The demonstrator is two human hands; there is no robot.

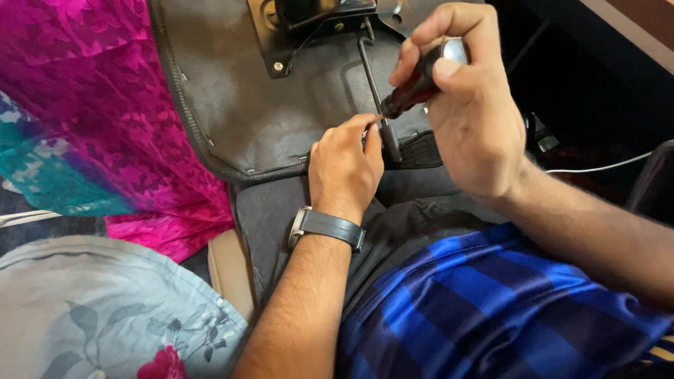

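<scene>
My right hand (463,112) has its fingers clamped on the screwdriver (414,88); my left hand (344,168) fingers pinch its tip. A black lever (375,91) crosses at twelve o'clock, pink cloth (105,91) at nine.

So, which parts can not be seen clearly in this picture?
- Head view: the screwdriver tip is hidden behind the left hand fingers.
- Whatever the tip touches on the seat underside is covered the same way.
- The metal bracket is cut off by the top edge.
- The right hand covers most of the handle.
</scene>
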